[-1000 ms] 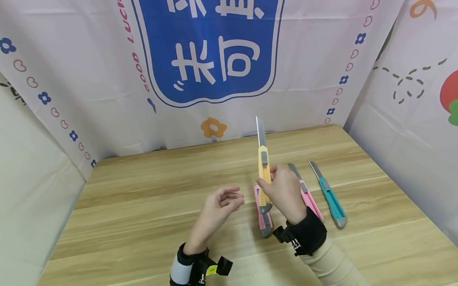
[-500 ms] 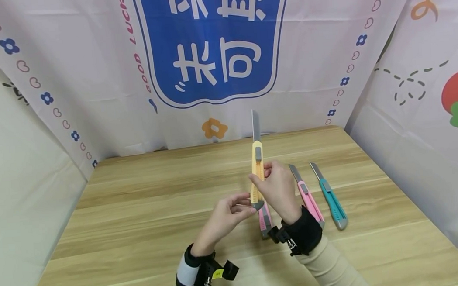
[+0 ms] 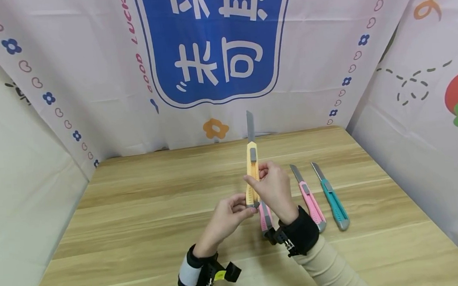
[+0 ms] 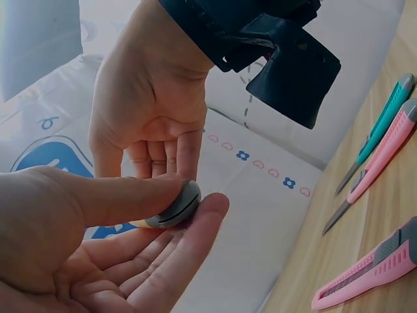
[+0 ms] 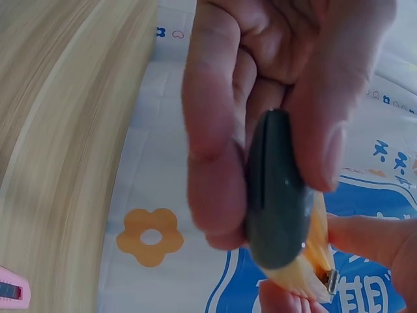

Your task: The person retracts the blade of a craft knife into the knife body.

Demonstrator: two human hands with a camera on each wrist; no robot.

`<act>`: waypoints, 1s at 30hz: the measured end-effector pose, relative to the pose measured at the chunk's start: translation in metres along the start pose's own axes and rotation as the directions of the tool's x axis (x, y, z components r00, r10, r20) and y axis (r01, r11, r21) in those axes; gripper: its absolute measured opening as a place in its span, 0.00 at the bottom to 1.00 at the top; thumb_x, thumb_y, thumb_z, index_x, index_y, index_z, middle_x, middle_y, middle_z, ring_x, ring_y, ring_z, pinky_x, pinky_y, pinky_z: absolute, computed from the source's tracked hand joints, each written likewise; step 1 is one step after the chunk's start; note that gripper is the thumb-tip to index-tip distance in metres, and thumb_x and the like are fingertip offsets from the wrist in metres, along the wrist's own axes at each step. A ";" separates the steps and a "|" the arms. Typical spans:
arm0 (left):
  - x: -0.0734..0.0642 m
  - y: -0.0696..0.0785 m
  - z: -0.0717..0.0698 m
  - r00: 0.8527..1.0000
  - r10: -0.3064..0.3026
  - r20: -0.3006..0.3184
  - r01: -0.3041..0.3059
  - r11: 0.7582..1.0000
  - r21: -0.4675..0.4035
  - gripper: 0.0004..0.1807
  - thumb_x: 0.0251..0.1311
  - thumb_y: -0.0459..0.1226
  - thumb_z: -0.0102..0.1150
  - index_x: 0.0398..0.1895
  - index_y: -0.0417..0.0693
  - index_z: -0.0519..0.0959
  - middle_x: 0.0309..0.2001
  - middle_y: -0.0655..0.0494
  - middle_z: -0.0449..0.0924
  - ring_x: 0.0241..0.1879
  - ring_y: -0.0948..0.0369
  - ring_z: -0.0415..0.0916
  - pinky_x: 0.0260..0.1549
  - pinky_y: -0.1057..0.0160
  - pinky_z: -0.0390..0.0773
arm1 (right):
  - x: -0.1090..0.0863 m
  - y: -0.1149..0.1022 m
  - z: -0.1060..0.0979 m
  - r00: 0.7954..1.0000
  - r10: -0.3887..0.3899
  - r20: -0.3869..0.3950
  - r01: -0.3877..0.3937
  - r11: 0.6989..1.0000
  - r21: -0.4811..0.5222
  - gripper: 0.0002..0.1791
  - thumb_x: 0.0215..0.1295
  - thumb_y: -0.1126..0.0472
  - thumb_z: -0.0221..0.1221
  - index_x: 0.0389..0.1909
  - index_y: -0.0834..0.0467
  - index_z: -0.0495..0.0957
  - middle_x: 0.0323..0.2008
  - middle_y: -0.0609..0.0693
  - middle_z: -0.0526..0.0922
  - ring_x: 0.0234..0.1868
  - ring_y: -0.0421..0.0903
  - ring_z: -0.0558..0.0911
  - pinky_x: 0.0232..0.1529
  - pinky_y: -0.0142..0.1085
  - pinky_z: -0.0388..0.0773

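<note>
A yellow utility knife (image 3: 253, 172) stands nearly upright in the head view, its blade (image 3: 250, 126) extended at the top. My right hand (image 3: 274, 190) pinches its body between thumb and fingers. At the grey bottom end, my left hand (image 3: 227, 217) pinches it too; the left wrist view shows that grey end (image 4: 181, 207) between thumb and fingers. In the right wrist view, the grey end (image 5: 277, 195) hides most of the knife's body. Behind the yellow knife, partly covered, a pink utility knife (image 3: 265, 218) lies on the table.
Right of my hands, a second pink utility knife (image 3: 313, 205) and a teal one (image 3: 336, 204) lie side by side on the wooden table (image 3: 139, 218), blades extended. A printed white cloth (image 3: 112, 102) hangs behind the table's far edge.
The yellow knife has moved left with my right hand. My left hand has moved right and taken hold of its grey bottom end. The second pink knife is now more exposed.
</note>
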State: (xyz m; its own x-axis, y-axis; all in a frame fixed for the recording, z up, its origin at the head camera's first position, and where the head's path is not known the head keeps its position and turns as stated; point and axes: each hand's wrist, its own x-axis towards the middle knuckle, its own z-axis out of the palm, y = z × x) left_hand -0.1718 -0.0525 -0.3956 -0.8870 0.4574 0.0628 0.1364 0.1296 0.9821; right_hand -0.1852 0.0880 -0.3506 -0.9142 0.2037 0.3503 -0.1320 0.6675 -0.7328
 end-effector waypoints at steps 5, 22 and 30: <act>-0.001 0.002 0.000 1.000 -0.008 -0.016 0.008 1.000 -0.010 0.17 0.56 0.24 0.58 0.49 0.27 0.74 0.39 0.32 0.81 0.38 0.47 0.82 0.40 0.56 0.87 | 0.000 -0.001 0.001 1.000 0.021 0.022 -0.022 0.999 0.036 0.23 0.46 0.54 0.71 0.37 0.67 0.78 0.26 0.56 0.81 0.24 0.46 0.77 0.24 0.33 0.74; -0.002 0.008 -0.006 0.999 -0.013 -0.031 0.011 0.997 -0.071 0.18 0.56 0.23 0.58 0.50 0.27 0.74 0.40 0.31 0.80 0.37 0.53 0.82 0.41 0.60 0.87 | 0.024 0.006 -0.008 0.902 0.110 0.417 -0.344 0.767 0.542 0.29 0.68 0.47 0.52 0.45 0.73 0.77 0.29 0.48 0.80 0.31 0.41 0.81 0.33 0.26 0.85; -0.003 0.006 -0.007 1.000 -0.015 0.003 0.015 0.998 -0.057 0.18 0.56 0.24 0.57 0.51 0.26 0.73 0.40 0.31 0.80 0.39 0.49 0.82 0.42 0.57 0.87 | 0.047 0.003 -0.008 0.833 0.048 0.551 -0.445 0.649 0.616 0.33 0.68 0.46 0.50 0.56 0.73 0.69 0.32 0.48 0.88 0.39 0.47 0.85 0.36 0.28 0.87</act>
State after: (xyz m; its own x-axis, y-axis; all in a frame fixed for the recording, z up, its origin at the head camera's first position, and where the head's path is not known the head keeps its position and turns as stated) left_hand -0.1715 -0.0591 -0.3890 -0.8875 0.4584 0.0474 0.0973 0.0860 0.9915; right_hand -0.2255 0.1056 -0.3312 -0.9791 -0.1929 -0.0650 0.0853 -0.0985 -0.9915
